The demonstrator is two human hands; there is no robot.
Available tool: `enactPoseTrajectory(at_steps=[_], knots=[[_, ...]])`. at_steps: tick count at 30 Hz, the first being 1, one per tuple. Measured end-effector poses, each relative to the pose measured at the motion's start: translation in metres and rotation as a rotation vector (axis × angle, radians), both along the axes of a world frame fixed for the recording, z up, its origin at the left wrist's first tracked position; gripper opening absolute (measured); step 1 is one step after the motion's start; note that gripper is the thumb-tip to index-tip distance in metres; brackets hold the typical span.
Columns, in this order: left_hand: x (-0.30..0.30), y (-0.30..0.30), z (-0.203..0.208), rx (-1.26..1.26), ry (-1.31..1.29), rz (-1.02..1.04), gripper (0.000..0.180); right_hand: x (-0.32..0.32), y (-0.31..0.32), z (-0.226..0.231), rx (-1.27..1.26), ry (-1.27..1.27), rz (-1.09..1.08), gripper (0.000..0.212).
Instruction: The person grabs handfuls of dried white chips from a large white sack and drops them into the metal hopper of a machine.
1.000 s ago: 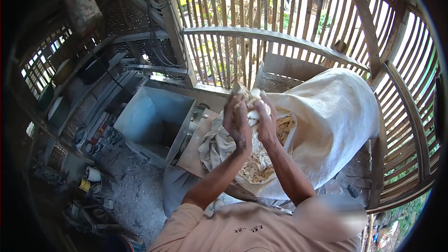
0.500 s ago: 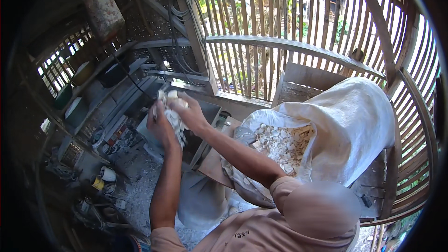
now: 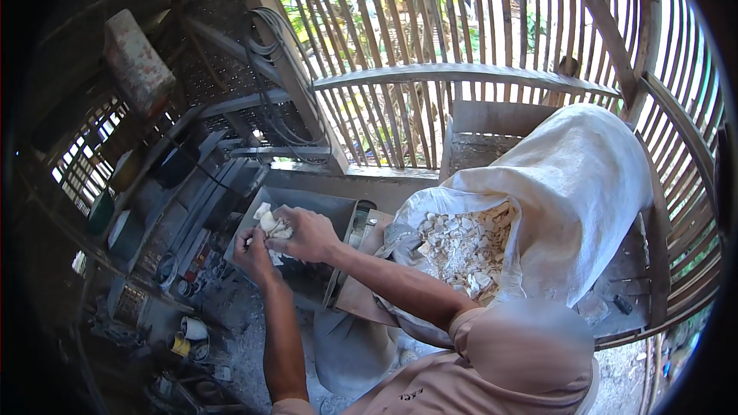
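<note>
Both hands are together above a grey open-topped metal bin (image 3: 327, 206), cupped round a clump of pale dried chips (image 3: 269, 220). My left hand (image 3: 255, 255) curls under the near left side of the clump. From the right, my right hand (image 3: 309, 232) closes over it, fingers bent inward. A few pale pieces show just below the hands, over the bin's dark inside. To the right, a large white woven sack (image 3: 584, 177) lies on its side, its mouth facing the bin. More chips, mixed with pale powder (image 3: 465, 250), fill that mouth.
A wooden board (image 3: 357, 292) lies between bin and sack. Slatted walls (image 3: 384, 100) stand behind and to the right. A rusty block-shaped object (image 3: 138, 61) hangs at upper left. Coiled cable (image 3: 265, 38) hangs on a post. Tubs (image 3: 127, 230) and small buckets (image 3: 194, 329) sit left.
Both hands are lower and closer over the bin. The bunch of chips spilling down below them has shrunk to a few pieces. The whole view has shifted slightly.
</note>
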State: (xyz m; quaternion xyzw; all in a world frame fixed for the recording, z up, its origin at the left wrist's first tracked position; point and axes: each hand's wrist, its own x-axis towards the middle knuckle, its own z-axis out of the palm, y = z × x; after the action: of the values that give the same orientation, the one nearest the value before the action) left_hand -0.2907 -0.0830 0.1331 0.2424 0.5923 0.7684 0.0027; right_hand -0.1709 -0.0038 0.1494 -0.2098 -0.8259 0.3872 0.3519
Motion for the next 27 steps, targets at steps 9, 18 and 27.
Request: enactPoseTrajectory(at_steps=[9, 18, 27], knots=[[-0.006, 0.001, -0.003, -0.03, -0.031, 0.084, 0.014, -0.008, 0.0, -0.016, 0.09, 0.155, 0.015, 0.052], [0.001, -0.011, 0.005, -0.181, 0.067, 0.158, 0.019, -0.005, -0.02, -0.004, 0.033, 0.059, 0.014, 0.039], [-0.001, -0.006, 0.001, -0.254, 0.248, 0.178, 0.023, -0.012, -0.016, -0.016, 0.097, 0.15, 0.054, 0.057]])
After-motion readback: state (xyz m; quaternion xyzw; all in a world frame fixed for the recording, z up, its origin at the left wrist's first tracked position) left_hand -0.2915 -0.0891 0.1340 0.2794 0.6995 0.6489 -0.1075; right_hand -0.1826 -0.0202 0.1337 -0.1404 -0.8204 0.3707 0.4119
